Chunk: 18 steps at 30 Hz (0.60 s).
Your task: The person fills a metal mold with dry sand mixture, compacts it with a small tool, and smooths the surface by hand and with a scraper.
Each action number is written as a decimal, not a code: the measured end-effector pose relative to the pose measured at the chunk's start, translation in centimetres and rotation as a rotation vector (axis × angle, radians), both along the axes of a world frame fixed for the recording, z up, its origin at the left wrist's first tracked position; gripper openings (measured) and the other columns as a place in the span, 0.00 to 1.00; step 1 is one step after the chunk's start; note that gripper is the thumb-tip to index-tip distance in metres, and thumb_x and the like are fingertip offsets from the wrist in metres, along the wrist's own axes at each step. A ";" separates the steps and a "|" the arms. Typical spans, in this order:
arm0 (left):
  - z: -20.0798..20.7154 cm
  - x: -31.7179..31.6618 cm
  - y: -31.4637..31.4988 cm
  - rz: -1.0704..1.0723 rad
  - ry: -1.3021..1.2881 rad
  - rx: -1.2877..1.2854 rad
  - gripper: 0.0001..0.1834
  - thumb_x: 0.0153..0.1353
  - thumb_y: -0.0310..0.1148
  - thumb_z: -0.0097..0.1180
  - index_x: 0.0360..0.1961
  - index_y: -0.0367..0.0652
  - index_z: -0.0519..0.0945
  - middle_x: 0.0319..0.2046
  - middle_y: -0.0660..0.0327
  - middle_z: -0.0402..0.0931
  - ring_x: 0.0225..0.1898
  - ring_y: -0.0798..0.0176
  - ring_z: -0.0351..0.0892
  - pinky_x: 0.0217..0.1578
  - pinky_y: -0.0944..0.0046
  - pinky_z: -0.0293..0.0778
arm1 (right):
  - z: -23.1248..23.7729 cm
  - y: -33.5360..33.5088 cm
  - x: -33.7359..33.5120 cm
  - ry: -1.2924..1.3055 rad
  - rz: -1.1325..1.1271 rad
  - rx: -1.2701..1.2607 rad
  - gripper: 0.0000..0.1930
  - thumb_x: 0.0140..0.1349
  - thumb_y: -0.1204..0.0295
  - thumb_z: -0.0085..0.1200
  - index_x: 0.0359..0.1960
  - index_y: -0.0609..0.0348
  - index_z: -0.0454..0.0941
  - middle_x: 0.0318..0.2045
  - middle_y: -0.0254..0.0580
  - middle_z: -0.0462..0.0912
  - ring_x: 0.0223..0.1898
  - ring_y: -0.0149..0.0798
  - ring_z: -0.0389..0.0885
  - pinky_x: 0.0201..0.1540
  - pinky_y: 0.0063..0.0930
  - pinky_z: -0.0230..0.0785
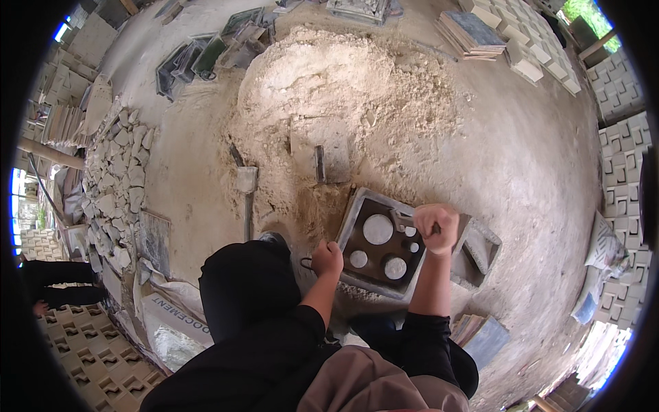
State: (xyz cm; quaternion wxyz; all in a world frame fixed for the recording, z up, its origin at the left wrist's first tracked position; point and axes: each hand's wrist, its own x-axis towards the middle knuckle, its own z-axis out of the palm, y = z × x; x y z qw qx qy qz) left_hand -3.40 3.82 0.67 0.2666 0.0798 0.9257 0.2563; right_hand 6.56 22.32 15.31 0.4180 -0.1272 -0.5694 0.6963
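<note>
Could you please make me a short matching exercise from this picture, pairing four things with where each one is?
Things:
1. Left hand
2. Right hand
3. Powdery heap
4. Broken pale chunks

Places:
A. In the upper middle of the picture, beyond the square tray
B. By the tray's left edge
C. In a pile at the left of the picture
D. In a fist at the tray's right side

Right pairs: 1-B, 2-D, 3-A, 4-C
</note>
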 end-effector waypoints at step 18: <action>0.2 -0.1 -0.1 0.024 -0.003 0.012 0.16 0.50 0.39 0.36 0.26 0.38 0.73 0.27 0.45 0.74 0.32 0.40 0.72 0.35 0.45 0.66 | 2.5 2.7 -1.9 0.107 0.363 -0.128 0.30 0.61 0.55 0.34 0.01 0.55 0.54 0.02 0.33 0.54 0.06 0.30 0.52 0.11 0.24 0.44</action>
